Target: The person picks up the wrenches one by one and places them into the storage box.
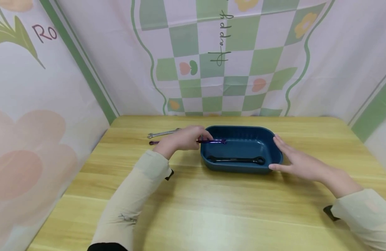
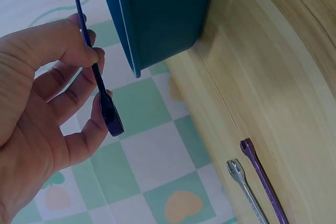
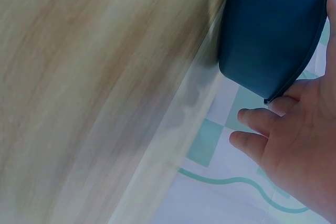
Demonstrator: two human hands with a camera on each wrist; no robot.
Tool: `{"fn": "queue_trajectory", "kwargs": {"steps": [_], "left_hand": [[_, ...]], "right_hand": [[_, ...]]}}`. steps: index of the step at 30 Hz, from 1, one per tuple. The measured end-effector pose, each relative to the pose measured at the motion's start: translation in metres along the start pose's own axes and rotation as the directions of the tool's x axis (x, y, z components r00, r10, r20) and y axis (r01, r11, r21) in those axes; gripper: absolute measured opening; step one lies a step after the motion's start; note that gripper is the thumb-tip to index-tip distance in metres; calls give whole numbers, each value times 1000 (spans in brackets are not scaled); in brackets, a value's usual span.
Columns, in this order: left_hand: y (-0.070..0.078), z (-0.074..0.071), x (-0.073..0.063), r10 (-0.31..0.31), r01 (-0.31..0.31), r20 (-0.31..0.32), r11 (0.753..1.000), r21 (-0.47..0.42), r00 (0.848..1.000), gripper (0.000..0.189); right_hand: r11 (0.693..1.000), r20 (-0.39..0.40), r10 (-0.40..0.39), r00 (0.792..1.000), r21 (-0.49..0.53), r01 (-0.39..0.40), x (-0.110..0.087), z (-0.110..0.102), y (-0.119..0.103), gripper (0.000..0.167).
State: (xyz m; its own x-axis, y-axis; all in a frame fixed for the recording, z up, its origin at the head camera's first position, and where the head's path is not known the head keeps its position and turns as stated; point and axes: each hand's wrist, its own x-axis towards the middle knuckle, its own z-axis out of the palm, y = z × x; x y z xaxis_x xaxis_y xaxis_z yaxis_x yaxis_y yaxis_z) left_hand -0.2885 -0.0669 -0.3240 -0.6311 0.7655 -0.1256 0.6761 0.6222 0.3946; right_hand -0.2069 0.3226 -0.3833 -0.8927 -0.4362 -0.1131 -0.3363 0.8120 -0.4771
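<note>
My left hand point(image 1: 188, 137) pinches a shiny purple wrench point(image 1: 216, 141) between thumb and fingers, its far end over the left side of a dark blue bin point(image 1: 240, 170). In the left wrist view the same wrench looks dark blue, slanting past the thumb. Inside the bin, a black wrench point(image 1: 235, 160) with a ring end lies along the near wall. My right hand point(image 1: 301, 164) rests on the bin's right end, thumb at the near corner and extended fingers along the rim.
Left of the bin, a silver wrench point(image 2: 247, 190) and another purple wrench point(image 2: 265, 182) lie side by side on the wooden table point(image 1: 211, 209). Behind the table hangs a patterned cloth point(image 1: 237, 62), with another stretch of cloth at the left.
</note>
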Motion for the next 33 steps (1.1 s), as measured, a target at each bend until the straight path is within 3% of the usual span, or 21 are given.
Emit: {"fn": "queue_trajectory", "kwargs": {"steps": [25, 33], "left_hand": [[16, 4, 20, 37, -37, 7, 999, -10, 999, 53], [23, 10, 27, 50, -49, -11, 998, 38, 999, 51]], "right_hand": [[1000, -3, 4, 1000, -6, -4, -2, 0, -1, 105], [1000, -1, 5, 1000, 2, -5, -1, 1, 0, 105]]}}
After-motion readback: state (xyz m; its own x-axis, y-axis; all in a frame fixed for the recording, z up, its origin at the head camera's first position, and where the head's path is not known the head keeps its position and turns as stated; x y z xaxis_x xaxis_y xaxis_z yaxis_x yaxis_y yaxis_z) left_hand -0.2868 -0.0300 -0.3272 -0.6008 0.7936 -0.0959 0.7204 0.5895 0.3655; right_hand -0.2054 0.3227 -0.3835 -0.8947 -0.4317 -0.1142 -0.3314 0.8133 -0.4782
